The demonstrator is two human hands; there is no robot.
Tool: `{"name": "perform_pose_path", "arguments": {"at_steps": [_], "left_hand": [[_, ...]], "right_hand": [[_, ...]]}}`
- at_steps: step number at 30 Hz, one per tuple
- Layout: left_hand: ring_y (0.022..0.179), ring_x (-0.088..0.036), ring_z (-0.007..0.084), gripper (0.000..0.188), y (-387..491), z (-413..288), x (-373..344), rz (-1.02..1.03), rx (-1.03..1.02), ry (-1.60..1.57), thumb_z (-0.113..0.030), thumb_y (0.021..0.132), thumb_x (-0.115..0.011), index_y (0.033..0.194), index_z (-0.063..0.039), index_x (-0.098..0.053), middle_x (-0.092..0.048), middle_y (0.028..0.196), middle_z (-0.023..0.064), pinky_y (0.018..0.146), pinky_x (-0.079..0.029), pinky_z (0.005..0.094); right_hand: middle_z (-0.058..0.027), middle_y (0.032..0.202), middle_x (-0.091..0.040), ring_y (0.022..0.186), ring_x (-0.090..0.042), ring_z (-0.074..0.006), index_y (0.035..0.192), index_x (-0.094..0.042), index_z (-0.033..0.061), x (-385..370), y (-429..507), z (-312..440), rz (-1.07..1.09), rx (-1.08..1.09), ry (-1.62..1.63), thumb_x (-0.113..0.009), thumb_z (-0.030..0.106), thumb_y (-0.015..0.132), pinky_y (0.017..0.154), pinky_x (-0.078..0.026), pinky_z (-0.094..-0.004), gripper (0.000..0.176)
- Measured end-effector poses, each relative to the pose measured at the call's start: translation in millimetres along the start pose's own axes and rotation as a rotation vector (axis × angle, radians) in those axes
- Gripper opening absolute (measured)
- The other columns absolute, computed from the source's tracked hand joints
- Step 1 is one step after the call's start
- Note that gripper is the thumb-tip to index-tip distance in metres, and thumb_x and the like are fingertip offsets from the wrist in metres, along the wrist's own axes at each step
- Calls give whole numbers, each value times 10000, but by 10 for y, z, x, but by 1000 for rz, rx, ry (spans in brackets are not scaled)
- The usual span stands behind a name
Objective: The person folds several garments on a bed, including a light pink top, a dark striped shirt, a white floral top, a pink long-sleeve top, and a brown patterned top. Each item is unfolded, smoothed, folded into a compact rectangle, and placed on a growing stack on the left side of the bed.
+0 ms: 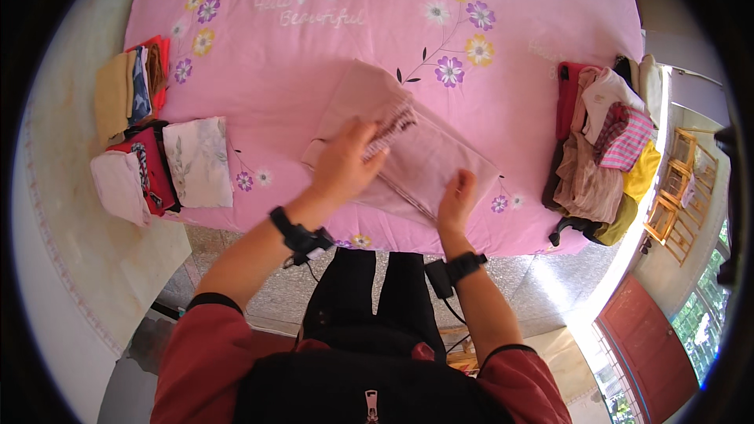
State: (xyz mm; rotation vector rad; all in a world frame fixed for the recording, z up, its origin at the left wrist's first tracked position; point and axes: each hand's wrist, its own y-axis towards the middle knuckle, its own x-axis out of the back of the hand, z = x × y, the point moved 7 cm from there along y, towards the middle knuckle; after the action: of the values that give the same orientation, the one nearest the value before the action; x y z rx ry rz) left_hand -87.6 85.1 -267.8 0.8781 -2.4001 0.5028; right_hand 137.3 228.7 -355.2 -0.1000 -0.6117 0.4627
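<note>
A dusty pink garment (436, 159), partly folded, lies at a slant on a bed with a pink floral sheet (283, 82). Its gathered, ruffled edge shows near the middle. My left hand (347, 159) is at that gathered edge, slightly blurred; whether its fingers pinch the cloth I cannot tell. My right hand (459, 200) rests on the garment's lower right part with its fingers curled; its grip on the cloth is unclear. Both wrists wear black straps with small devices and cables.
Folded clothes (138, 88) and a folded white floral cloth (200, 162) lie at the bed's left edge. A heaped pile of clothes (595, 171) sits at the right edge. Beyond it stands a wooden rack (677, 182). A red door (648, 341) shows at the lower right.
</note>
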Motion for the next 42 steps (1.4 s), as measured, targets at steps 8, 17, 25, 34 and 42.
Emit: {"name": "perform_pose_path", "arguments": {"at_steps": [8, 17, 25, 34, 42], "left_hand": [[918, -590, 337, 436, -242, -75, -795, 38, -38, 157, -118, 782, -654, 1187, -42, -511, -563, 1063, 144, 757, -499, 412], [1057, -533, 332, 492, -168, -148, -829, 121, -47, 194, -187, 819, -626, 1285, -90, -501, -516, 1201, 150, 892, -437, 431], [1376, -191, 408, 532, -277, 88, -835, 60, -50, 441, -378, 823, -613, 1339, -309, -504, -206, 1533, 114, 1056, -156, 648], [1373, -278, 297, 431, -423, 413, -627, -259, -25, -91, -324, 877, -510, 1265, -138, -516, -498, 1335, 96, 1120, -199, 463], [1355, -307, 185, 466, -810, 815, -978, -223, 420, -2314, -341, 959, -437, 1378, -152, -360, -394, 1433, 30, 1144, -191, 410]], "right_hand": [[-116, 1041, -608, 911, -570, -168, 1174, -471, -45, 613, -286, -918, 171, -541, 118, -593, 318, 926, 798, -465, -293, 456], [-56, 975, -646, 847, -581, -109, 1068, -587, -1, 550, -386, -459, 209, -574, 449, -682, 202, 869, 731, -473, -250, 300], [-120, 740, -655, 636, -574, -113, 937, -594, -44, 219, -463, 893, 324, -211, 15, -647, 184, 880, 568, -479, -293, 242], [-155, 592, -570, 500, -578, -216, 754, -523, -47, -1080, -130, 1517, 603, -130, -24, -614, 196, 879, 480, -471, -343, 288], [-89, 589, -527, 495, -522, -146, 734, -499, -10, -1477, -282, 1458, 684, 28, -140, -607, 221, 898, 467, -429, -320, 303]]}}
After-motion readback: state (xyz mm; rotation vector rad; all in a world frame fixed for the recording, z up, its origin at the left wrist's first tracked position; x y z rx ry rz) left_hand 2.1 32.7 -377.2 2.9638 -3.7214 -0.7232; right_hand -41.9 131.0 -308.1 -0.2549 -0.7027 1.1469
